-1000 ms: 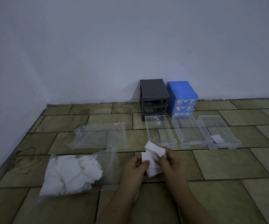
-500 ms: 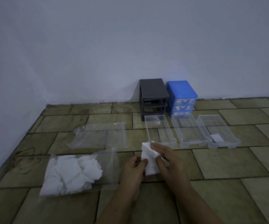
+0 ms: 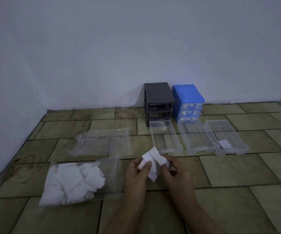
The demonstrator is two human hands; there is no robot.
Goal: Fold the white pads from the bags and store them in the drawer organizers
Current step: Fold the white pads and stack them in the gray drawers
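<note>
Folding white pad (image 3: pixel 150 163) over tiled floor (image 3: pixel 237 166), pale wall (image 3: pixel 102 48) behind.

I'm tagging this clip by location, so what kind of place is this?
Probably a bare indoor room corner, worked at floor level: a tiled floor meets a plain white wall, with a grey drawer organizer and a blue drawer organizer against it. No furniture shows.
</note>
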